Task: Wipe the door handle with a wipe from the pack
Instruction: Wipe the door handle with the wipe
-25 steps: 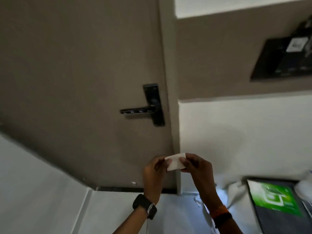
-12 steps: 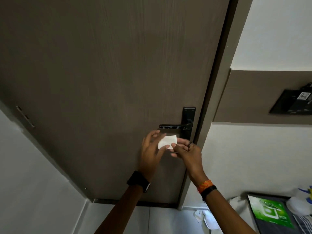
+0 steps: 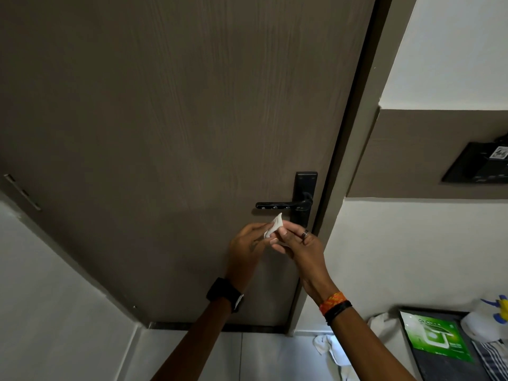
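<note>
A black lever door handle on a black backplate sits at the right edge of a brown wooden door. Just below the lever, both hands pinch a small white wipe. My left hand, with a black watch on the wrist, holds its lower left side. My right hand, wearing a ring and orange and black wristbands, grips its right side. The wipe is crumpled and points up toward the lever without touching it. A green and white pack lies on a dark surface at bottom right.
A door frame runs along the right of the door, with a white and brown wall beyond it. A black box hangs on that wall. White cloth lies on the floor below; a white bag and striped fabric sit at far right.
The view has closed in on the door. My hands have risen to just under the lever, and the flat wipe is now folded or crumpled between my fingers.
</note>
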Available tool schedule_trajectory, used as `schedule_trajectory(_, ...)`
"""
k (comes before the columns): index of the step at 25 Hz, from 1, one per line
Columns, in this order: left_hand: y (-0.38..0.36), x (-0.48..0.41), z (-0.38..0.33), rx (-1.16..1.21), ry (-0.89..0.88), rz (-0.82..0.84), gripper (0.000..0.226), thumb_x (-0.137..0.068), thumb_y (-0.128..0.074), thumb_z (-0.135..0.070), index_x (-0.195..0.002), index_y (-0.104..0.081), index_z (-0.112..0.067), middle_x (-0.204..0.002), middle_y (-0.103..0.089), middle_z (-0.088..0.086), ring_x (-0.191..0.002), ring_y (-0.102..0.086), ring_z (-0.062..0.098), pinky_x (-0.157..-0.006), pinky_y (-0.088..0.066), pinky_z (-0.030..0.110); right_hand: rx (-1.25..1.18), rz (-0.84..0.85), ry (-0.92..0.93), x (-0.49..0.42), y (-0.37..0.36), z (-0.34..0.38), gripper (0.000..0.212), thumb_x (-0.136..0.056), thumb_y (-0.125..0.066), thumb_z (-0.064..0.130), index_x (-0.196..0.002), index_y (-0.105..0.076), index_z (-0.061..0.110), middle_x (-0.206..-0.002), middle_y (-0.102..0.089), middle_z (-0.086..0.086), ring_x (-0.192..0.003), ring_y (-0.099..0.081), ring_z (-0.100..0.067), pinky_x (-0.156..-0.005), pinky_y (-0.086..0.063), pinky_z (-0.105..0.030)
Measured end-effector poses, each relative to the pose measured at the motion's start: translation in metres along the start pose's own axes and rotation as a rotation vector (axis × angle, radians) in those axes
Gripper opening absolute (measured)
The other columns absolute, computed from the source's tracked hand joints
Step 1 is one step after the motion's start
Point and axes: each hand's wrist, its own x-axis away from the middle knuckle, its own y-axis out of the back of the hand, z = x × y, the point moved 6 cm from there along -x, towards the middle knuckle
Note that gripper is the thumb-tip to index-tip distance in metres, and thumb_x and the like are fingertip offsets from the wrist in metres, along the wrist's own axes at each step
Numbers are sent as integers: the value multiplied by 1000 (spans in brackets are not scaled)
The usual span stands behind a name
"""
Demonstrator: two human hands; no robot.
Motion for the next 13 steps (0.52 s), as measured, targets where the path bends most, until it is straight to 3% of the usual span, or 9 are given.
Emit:
schedule_trajectory(3, -9, -7, 1, 51, -15, -29, 24, -89, -70, 2, -112, -72, 8, -106, -72, 20, -91, -69, 16, -78, -50, 3, 14, 0, 7, -13, 7, -3, 26, -79, -76, 28, -105, -76, 24, -99, -82, 2, -95, -79, -19, -70, -63, -19)
schedule_trajectory(5, -14, -10, 2, 89, -4, -51, 29, -91, -67, -15, -111, -73, 6, -102, -72, 12, -86, -67, 6, -73, -51, 3, 59, -12, 24, -21, 12, -2, 15, -87, -74, 22, -101, -76, 27, -94, -82, 8, -95, -79, -17, -69, -62, -17)
schedule_trajectory(6, -17, -11, 3, 104, 15, -60, 36, -90, -64, -24, -110, -73, 4, -100, -72, 6, -85, -66, -1, -72, -51, 3, 85, -16, 38, -26, 14, -2, 13, -90, -72, 18, -99, -76, 28, -91, -82, 10, -93, -78, -15, -69, -61, -16)
schedule_trajectory(8, -25, -17, 11, 141, 101, -70, 27, -91, -67, -20, -109, -74, 1, -98, -71, 1, -82, -66, -9, -70, -51, 3, 131, 0, 57, -36, 16, -2, 18, -94, -70, 11, -92, -77, 27, -88, -81, 9, -90, -78, -13, -69, -61, -16)
schedule_trajectory(10, -30, -22, 19, 234, 214, -67, 15, -93, -70, -8, -108, -73, -6, -97, -73, 0, -82, -68, -9, -66, -54, 7, 148, 30, 52, -44, 16, -3, 18, -94, -67, 5, -91, -78, 19, -89, -81, 2, -91, -77, -20, -70, -62, -18)
schedule_trajectory(13, -36, -19, 28, 429, 382, -74, 17, -92, -71, -24, -105, -74, -13, -93, -77, 0, -84, -74, 6, -63, -61, 19, 144, 99, 88, -52, 16, -5, 18, -100, -55, -3, -97, -70, 6, -94, -78, -1, -94, -76, -23, -72, -65, -23)
